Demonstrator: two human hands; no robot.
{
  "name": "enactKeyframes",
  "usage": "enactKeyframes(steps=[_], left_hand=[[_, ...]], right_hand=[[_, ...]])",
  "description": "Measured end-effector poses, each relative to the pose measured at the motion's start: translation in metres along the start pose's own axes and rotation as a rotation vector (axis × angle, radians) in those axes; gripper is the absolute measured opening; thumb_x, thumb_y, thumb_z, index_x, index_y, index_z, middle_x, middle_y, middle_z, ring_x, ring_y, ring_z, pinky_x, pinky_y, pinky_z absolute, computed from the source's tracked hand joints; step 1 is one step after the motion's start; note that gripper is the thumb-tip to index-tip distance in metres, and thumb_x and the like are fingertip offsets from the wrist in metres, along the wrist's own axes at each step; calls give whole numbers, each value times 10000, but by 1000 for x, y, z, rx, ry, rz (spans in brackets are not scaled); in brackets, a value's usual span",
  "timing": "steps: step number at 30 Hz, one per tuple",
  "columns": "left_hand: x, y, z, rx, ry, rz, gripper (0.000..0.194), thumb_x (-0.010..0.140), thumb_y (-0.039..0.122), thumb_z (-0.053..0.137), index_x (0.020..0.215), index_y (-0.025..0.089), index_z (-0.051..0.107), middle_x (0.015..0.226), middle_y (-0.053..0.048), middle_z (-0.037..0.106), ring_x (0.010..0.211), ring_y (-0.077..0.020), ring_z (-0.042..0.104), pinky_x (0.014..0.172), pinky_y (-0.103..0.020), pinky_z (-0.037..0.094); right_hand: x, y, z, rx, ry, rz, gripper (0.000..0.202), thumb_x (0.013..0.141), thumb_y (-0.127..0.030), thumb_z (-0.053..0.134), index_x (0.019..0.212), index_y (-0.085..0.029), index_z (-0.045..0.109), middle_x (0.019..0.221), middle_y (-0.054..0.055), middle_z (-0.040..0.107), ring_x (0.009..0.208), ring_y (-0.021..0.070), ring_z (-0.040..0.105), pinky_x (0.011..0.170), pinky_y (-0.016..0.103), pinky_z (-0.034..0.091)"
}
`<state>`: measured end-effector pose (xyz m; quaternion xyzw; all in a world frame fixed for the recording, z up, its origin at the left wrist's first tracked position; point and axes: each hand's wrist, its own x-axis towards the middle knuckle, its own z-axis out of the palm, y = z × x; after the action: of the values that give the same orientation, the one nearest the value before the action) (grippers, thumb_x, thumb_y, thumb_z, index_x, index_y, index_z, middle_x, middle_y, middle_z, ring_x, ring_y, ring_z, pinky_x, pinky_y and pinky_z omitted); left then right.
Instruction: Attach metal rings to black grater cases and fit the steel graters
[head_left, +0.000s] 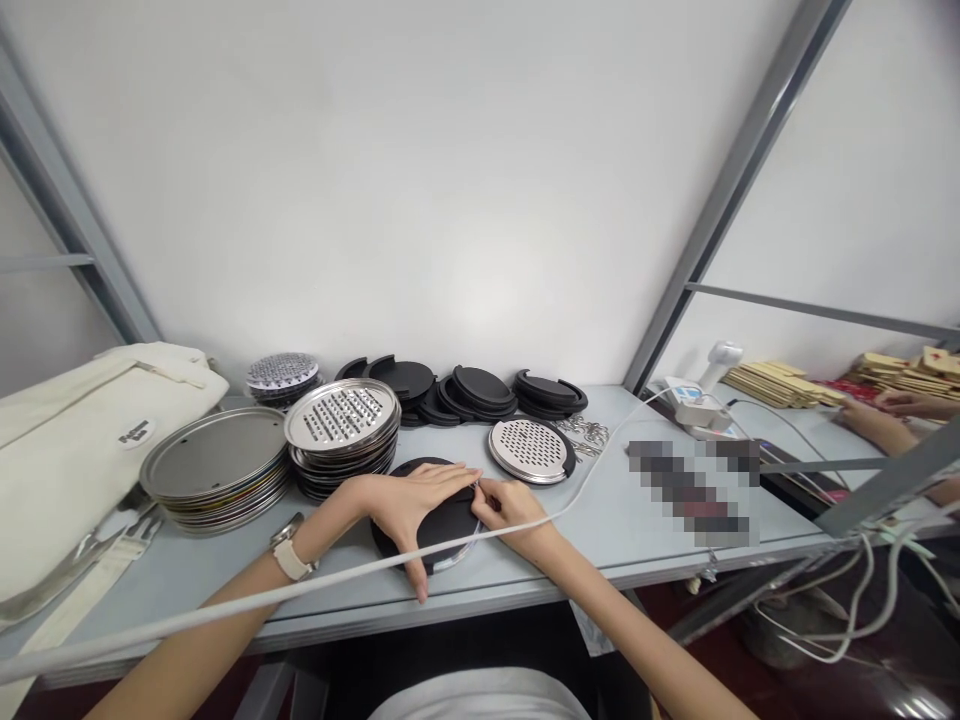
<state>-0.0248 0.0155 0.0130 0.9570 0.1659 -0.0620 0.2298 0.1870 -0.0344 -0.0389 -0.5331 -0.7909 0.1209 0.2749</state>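
A black round disc point(450, 525) lies on the table in front of me. My left hand point(416, 497) presses across it, fingers stretched out flat and the thumb spread toward the near edge. At the disc's right edge, my right hand point(511, 512) is closed in a pinch, touching the tips of the left fingers. What it pinches is small and hidden by the fingers. Just behind is a perforated metal grater disc point(529, 446) in a black holder. Small wire metal pieces point(591, 436) lie in a heap to its right.
To the left stand a stack of grater discs point(345, 415), plain metal discs point(225, 455) and a cream bag point(97, 440). Black round holders point(480, 385) are piled by the wall. A white cable point(337, 570) crosses before my arms. Another person's hands point(874, 425) show at far right.
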Motion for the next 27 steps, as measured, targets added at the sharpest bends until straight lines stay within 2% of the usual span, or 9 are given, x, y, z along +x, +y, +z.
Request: enactKeyframes(steps=[3,8,10,16,22,27], left_hand=[[7,0,8,31,41,-14,1256,619,632,728,1510,134,-5,1567,-168,26,1436,-355,26,1158,-501,81],[19,7,17,67,242,-26,1081,700,621,660,1504,139,122,1540,-172,195,1418,-355,147,1147,-497,136],[22,9,19,70,288,-55,1036,714,626,642,1499,157,155,1528,-163,237,1407,-356,184,1142,-499,145],[25,10,19,67,297,-93,1042,715,686,600,1497,149,169,1526,-157,245,1406,-350,196,1146,-477,142],[24,12,18,60,291,-96,998,733,674,591,1501,215,149,1531,-126,244,1411,-338,188,1145,-499,117],[25,9,19,62,295,-83,986,735,667,596,1499,215,166,1534,-128,237,1411,-348,180,1142,-505,122]], right_hand=[[0,2,0,-15,-3,0,307,878,-236,430,595,-171,530,487,-27,477,441,79,333,487,217,223],[1,5,0,-60,26,46,267,887,-233,433,674,-166,579,570,6,584,489,96,450,526,217,258],[1,4,-1,-71,26,75,249,884,-225,441,693,-165,588,595,14,607,509,103,482,534,215,268],[2,2,-3,-92,17,100,254,883,-214,444,675,-169,583,590,17,616,511,109,503,531,216,265],[1,4,0,-98,29,96,234,888,-225,445,722,-167,599,629,26,645,541,119,542,542,219,272],[1,5,0,-110,35,98,241,901,-229,434,748,-167,610,648,31,659,556,125,562,549,224,277]])
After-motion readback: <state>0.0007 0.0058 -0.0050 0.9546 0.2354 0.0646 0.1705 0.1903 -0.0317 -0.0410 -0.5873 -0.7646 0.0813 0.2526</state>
